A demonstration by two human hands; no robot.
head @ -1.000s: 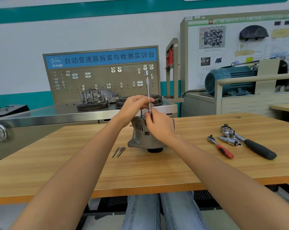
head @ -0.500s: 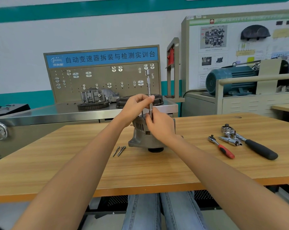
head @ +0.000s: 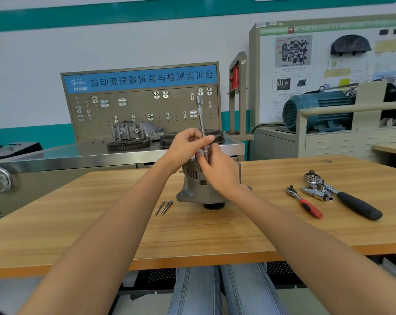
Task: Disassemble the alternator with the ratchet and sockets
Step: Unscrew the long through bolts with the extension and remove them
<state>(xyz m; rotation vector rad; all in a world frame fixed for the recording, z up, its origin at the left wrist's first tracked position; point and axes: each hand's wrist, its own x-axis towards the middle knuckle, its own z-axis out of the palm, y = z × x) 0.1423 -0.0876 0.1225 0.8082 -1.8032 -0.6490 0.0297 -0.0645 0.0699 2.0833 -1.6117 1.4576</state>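
A grey alternator (head: pixel 193 189) stands on the wooden table (head: pixel 192 233), pulley end down. A long chrome extension bar (head: pixel 201 117) rises upright from its top. My left hand (head: pixel 185 146) pinches the bar's shaft between thumb and fingers. Just below it, my right hand (head: pixel 219 170) curls round the bar's lower end and covers the alternator's top right. Where the bar meets the alternator is hidden by my hands.
Three removed long bolts (head: pixel 164 206) lie left of the alternator. To the right lie a red-handled ratchet (head: pixel 305 202), a black-handled ratchet (head: pixel 349 201) and chrome sockets (head: pixel 316 193). A steel bench with transmission parts (head: pixel 135 135) stands behind the table.
Both hands stay on the extension bar; my left fingers have shifted slightly along the shaft. The alternator has not moved.
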